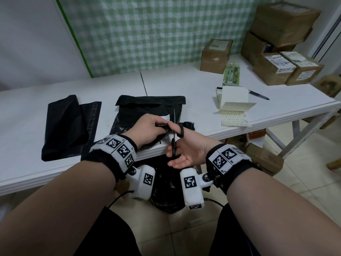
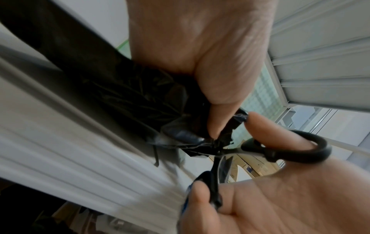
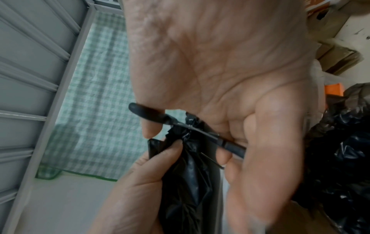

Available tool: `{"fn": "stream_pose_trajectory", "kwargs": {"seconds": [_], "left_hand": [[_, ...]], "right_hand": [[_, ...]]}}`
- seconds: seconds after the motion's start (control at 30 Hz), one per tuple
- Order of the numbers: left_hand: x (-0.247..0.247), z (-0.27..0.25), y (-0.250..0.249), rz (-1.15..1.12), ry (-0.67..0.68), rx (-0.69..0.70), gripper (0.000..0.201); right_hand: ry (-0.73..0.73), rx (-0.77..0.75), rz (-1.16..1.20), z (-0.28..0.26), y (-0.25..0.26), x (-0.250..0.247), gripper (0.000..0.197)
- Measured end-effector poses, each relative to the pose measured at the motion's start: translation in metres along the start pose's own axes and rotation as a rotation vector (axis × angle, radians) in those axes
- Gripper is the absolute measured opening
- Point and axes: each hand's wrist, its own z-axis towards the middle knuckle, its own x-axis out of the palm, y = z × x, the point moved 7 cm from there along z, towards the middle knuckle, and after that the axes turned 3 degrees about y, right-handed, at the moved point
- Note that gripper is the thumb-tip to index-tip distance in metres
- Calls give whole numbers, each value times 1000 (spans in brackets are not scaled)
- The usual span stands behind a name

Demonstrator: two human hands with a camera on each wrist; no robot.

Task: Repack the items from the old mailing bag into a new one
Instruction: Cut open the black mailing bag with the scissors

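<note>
cutting open the old bag

the left hand [image 1: 147, 126] pinches a bunched corner of the old bag [image 1: 147, 109] above the worktop [image 1: 184, 84]. the right hand [image 1: 181, 150] grasps the scissors [image 1: 174, 137], blades upright, just right of that pinch.

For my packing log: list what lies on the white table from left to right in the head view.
Folded black bags → black mailing bag under the hands → open notepad → pen → cardboard boxes.

Black wristbands [image 1: 103, 159] carry white marker-printed blocks, with white cabled cameras [image 1: 191, 188] beneath; forearms bare.
</note>
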Motion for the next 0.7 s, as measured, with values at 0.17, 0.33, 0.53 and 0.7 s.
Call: {"fn": "stream_pose_trajectory", "kwargs": {"seconds": [0.17,0.33,0.53,0.7], "left_hand": [[2,-1,3,-33,12,-17,23],[4,-1,2,-46,30,-28,24],[-1,-1,0,-36,20,-31,20],[-2,2,0,1,13,-50,17]], "right_hand": [[-35,4,-27,-1,-1,-4,72],[-95,-42,23,-1,4,-5,65],[-162,-49,-63,4,7,-2,65],[-196,-123,-60,8,10,-2,56]]}}
